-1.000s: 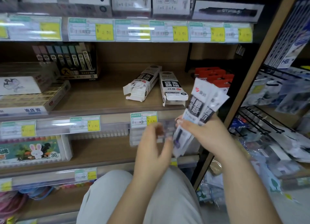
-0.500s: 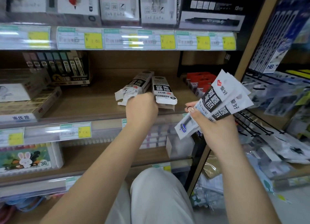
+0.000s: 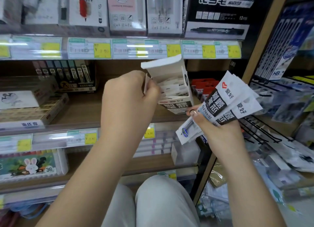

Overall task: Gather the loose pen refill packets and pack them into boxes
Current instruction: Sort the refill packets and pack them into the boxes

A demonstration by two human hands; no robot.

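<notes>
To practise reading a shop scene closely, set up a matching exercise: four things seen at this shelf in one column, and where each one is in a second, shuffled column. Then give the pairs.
Things
1. open refill box
2. fan of refill packets
3. black marker box
4. rabbit picture box

Places
A. top shelf, right end
B. right hand
C. left hand, flap raised
D. lower shelf, far left

Pairs: 1-C, 2-B, 3-A, 4-D
</notes>
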